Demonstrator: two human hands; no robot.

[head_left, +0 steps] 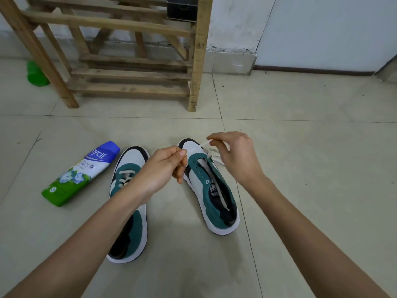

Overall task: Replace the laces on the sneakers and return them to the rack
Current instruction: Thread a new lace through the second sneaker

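Two green, white and black sneakers stand side by side on the tiled floor. The left sneaker point(129, 211) still carries white laces across its eyelets. The right sneaker point(211, 190) has open eyelets, and a white lace point(196, 148) stretches over its toe. My left hand point(161, 171) pinches one end of this lace above the gap between the shoes. My right hand point(234, 155) pinches the other end just beyond the toe, with more lace point(214, 157) bunched under it. A wooden rack point(129, 61) stands behind the shoes.
A green and blue powder bottle point(83, 172) lies on the floor left of the sneakers. A green plastic cup point(35, 74) sits by the rack's left leg. A black box point(182, 7) rests on an upper rack shelf. White walls rise behind.
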